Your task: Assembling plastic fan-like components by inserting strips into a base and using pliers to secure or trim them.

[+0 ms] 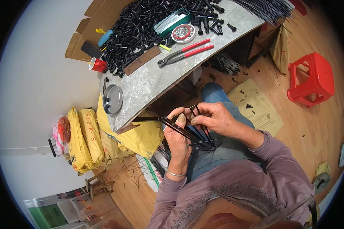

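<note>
Over my lap, my left hand [176,140] is closed around a loose bundle of thin black rods [193,137], its thumb pointing up. The rods fan out, and several show small rounded ends. Close beside it, my right hand [217,119] pinches at the upper rods with thumb and forefinger, the fingertips of both hands nearly meeting. What exactly lies between the right fingertips is partly hidden. Above the hands is the grey tabletop [143,82], with red-handled pincers [187,52] lying on it.
A heap of black bolt-like parts [135,34] covers the table's far side, near a green box [172,22], a round tin [183,33] and a red cup [97,65]. A round metal dish [113,99] sits at the left end. A red stool [311,80] stands right; yellow sacks [91,135] stand left.
</note>
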Available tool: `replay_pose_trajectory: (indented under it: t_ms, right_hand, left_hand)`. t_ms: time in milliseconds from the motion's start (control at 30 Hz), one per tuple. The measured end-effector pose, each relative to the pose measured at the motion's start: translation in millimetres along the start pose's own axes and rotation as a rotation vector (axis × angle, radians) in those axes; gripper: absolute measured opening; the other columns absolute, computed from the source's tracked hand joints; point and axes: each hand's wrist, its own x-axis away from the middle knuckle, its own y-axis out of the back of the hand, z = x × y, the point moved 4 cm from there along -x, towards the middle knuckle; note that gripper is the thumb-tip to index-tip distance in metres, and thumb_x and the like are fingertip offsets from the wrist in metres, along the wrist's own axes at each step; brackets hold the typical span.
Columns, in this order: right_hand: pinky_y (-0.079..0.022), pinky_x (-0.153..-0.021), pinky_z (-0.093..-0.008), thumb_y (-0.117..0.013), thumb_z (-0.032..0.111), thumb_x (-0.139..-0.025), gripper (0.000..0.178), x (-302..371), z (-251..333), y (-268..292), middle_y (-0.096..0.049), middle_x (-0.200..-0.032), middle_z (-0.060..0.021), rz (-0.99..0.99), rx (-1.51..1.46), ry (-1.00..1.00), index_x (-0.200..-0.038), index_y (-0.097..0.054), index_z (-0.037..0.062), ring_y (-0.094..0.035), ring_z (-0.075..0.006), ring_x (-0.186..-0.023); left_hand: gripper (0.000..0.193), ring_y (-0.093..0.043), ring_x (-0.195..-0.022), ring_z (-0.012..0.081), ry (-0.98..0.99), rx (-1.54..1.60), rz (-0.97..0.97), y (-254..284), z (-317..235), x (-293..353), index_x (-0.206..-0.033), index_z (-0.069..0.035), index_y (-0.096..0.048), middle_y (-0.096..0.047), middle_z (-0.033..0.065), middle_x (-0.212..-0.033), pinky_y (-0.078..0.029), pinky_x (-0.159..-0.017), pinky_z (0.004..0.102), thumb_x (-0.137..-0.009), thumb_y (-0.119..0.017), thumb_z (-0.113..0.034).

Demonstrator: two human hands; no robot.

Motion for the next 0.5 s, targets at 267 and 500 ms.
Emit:
replay_pose_trajectory:
  t_ms: [267, 500]
  right_hand:
    - [-0.039, -0.049, -0.0223, -0.058, 0.014, -0.092, 0.017, 0.1, -3.4, -3.0, -0.055, -0.062, 0.0003, 0.002, 0.049, 0.07, -0.082, -0.062, 0.0, -0.049, -0.0051, -0.056]
    - [-0.042, -0.049, -0.0235, -0.056, 0.012, -0.093, 0.02, -1.4, 4.8, -1.4, -0.054, -0.07, -0.0032, -0.041, 0.366, 0.317, -0.08, -0.062, -0.0031, -0.054, -0.008, -0.058]
  left_hand:
    - [0.02, -0.062, -0.093, 0.0157, -0.053, -0.01, 0.047, 4.1, 0.2, 0.6, -0.112, -0.001, -0.057, -0.064, 0.0104, -0.107, -0.052, -0.077, 0.0266, -0.095, -0.055, -0.011]
    - [0.021, -0.061, -0.095, 0.0217, -0.061, -0.058, 0.014, 4.5, -2.2, 0.1, -0.113, -0.001, -0.054, -0.064, 0.0165, -0.107, -0.049, -0.088, 0.0327, -0.093, -0.055, -0.009]
